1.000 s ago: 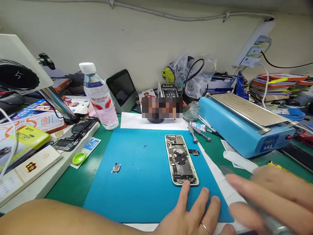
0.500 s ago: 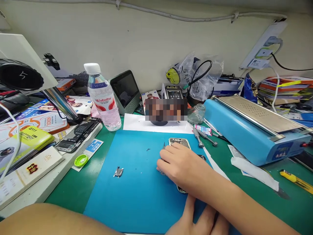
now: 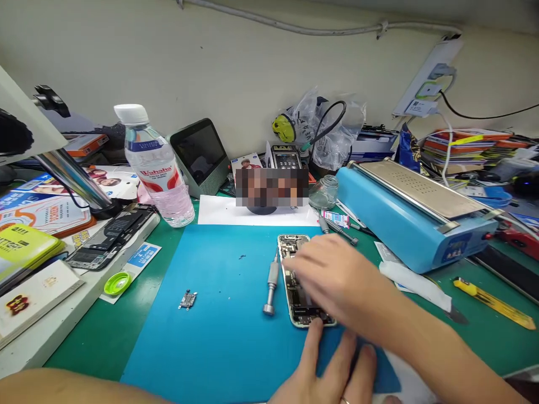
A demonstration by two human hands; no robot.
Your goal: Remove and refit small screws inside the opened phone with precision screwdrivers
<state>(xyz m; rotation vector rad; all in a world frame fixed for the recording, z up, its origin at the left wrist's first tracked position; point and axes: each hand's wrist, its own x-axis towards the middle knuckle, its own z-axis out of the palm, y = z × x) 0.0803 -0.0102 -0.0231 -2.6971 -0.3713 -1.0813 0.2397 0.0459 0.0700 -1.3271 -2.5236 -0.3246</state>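
An opened smartphone [image 3: 290,292] lies on the blue mat [image 3: 210,353], its inner parts showing. My left hand [image 3: 320,370] comes up from the bottom edge with fingers spread, one fingertip at the phone's lower rim. Over the phone's right side is my right hand [image 3: 332,272]. Its fingers are bent and blurred, and whatever may be between them is hidden. Just left of the phone, a grey screwdriver [image 3: 272,283] lies on the mat, its thin tip pointing away. Farther left sits a small metal phone part [image 3: 187,299].
A water bottle [image 3: 158,174] stands behind the mat on the left. At right are a blue machine with a metal plate [image 3: 415,207] and a yellow utility knife [image 3: 492,303]. A glass jar [image 3: 324,193] stands at the back. Another opened phone [image 3: 113,235] lies on a white ledge.
My right hand has moved right, off the screwdriver, which now lies uncovered beside the phone. More of the phone shows. The whole view has shifted to the right.
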